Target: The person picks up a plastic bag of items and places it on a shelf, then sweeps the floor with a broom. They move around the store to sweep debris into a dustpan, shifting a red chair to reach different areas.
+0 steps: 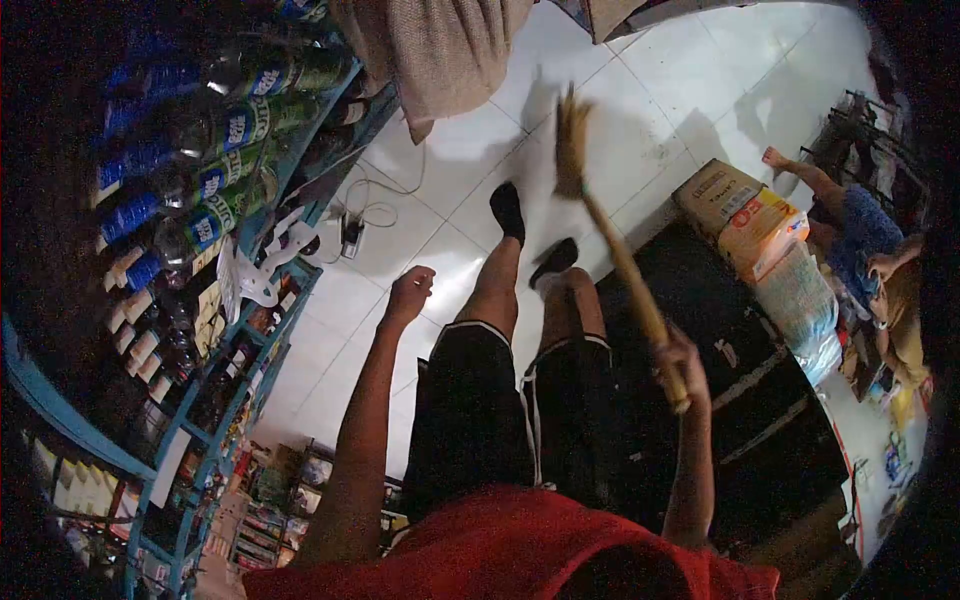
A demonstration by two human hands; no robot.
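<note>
Right hand: my fingers grip tight round the top end of the broom stick, out by my right thigh.
Left hand: clenched in a fist with nothing showing in it, raised beside my left knee.
Broom head: down on the white tile floor, just past my socked feet.
Shelves: blue-labelled bottles, along my left.
Cardboard box: on the floor to my right, with a seated person beyond it.
</note>
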